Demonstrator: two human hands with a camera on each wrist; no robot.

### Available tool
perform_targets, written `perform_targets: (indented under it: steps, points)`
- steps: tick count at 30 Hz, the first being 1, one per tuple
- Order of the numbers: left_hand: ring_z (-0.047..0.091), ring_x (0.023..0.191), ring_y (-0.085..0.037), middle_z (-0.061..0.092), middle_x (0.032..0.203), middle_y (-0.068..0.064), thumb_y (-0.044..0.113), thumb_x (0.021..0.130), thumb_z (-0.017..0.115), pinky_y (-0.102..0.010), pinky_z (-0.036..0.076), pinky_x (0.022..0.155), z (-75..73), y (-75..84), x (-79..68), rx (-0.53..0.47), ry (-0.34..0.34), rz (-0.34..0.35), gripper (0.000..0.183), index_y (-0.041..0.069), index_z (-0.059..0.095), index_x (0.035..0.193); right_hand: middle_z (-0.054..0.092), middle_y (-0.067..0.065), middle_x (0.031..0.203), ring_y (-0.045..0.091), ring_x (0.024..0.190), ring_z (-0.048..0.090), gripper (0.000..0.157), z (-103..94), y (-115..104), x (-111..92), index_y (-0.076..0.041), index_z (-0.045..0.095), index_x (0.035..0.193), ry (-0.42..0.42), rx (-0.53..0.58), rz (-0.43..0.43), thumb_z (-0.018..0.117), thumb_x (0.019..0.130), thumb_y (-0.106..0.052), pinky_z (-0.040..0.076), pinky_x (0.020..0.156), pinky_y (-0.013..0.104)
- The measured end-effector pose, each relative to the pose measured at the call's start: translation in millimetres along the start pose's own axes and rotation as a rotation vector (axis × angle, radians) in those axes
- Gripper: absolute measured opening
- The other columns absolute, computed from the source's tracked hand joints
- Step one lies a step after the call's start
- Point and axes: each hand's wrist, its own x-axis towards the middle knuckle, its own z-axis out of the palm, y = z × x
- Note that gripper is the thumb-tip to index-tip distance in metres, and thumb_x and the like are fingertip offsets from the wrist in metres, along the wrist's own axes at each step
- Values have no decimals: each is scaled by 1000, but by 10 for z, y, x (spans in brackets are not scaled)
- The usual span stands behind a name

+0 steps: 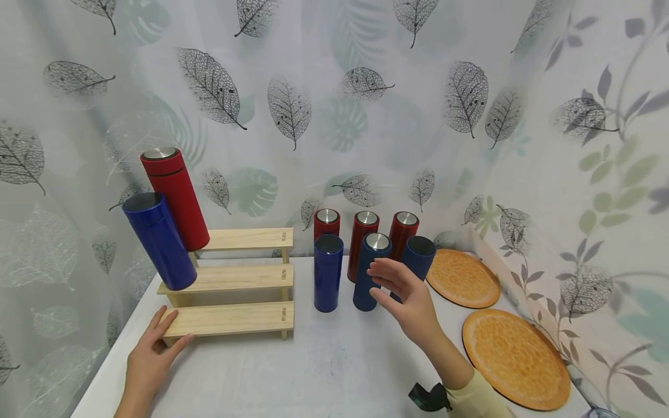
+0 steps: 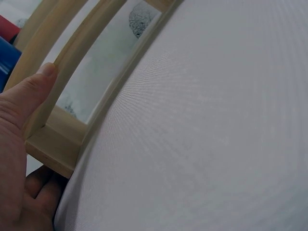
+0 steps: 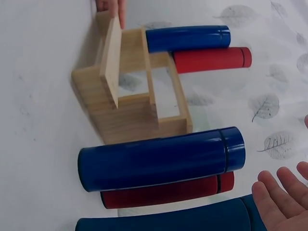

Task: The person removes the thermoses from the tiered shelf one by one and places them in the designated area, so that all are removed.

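Observation:
My left hand (image 1: 148, 355) grips the left end of a three-tier wooden shelf rack (image 1: 230, 319). In the left wrist view the thumb (image 2: 36, 89) lies along the front edge, other fingers behind the end board. A blue thermos (image 1: 159, 241) stands on the middle tier and a red thermos (image 1: 177, 197) on the top tier, both at the left end. My right hand (image 1: 410, 305), fingers spread and slightly bent, is raised beside a dark blue thermos (image 1: 371, 284) with a silver lid. The right wrist view shows its fingers (image 3: 284, 192) near that bottle's top, holding nothing.
Beside the rack stand a glossy blue thermos (image 1: 327, 281) and another dark blue thermos (image 1: 418, 258), with several red thermoses (image 1: 360, 247) behind. Two round orange-brown mats (image 1: 514, 360) lie along the table's right edge. A leaf-print curtain (image 1: 334, 116) hangs behind.

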Motion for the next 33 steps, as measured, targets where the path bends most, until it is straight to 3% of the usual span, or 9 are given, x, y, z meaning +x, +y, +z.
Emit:
perform_targets:
  steps: [6,16,25,33]
  points:
    - [31,156,-47,23,178,-15,33,98,85,7,22,98,-2,0,0,2,2,6,80,4,48,163,69,14,141,32,129,68,51,77,-14,55,-7,63,146,-8,9,12,78,98,3,55,108,36]
    - [31,156,-48,22,178,-13,36,99,84,7,21,97,-9,18,4,2,-7,-9,81,5,47,164,67,19,143,30,129,68,53,232,-65,158,-9,62,148,-46,44,32,79,98,-1,54,109,37]
    - [34,155,-49,24,178,-12,39,98,84,8,22,94,8,14,-1,9,-2,-2,81,5,49,163,71,6,140,30,128,69,52,312,-66,212,0,60,148,-55,65,42,78,99,-1,55,108,40]
    - [37,153,-50,26,177,-13,38,98,85,8,21,95,3,6,5,25,13,8,80,6,51,162,69,16,141,27,128,69,52,380,-74,252,-9,62,148,-63,58,51,79,99,-4,56,108,41]
